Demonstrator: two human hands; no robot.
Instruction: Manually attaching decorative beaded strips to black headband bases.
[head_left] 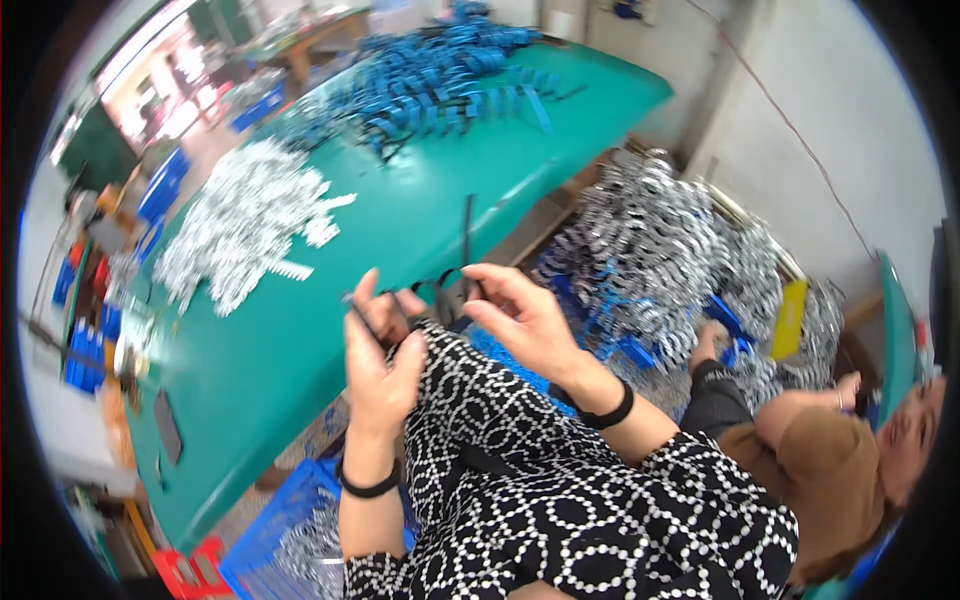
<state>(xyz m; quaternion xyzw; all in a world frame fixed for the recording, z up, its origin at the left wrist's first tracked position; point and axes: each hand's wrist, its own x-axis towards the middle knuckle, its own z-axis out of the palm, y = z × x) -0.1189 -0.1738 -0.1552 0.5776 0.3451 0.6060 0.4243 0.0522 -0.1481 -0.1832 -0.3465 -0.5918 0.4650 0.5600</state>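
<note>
Thin black strips [467, 232] run between my two hands, in front of the patterned cloth over my lap. My left hand [385, 385] has its fingers curled round one dark strip, which shows across the palm. With thumb and forefinger together, my right hand [530, 325] pinches the strip whose end stands up above the fingers. A looped dark part lies between the hands; its exact shape is blurred. Both hands are just off the near edge of the green table [300, 370].
White strips [235, 215] lie heaped on the table, with blue and black strips [430, 85] behind. A dark flat piece [168, 428] lies at left. Silver coiled strips [650, 235] pile up at right beside a person [825, 460]. A blue crate [265, 530] stands below.
</note>
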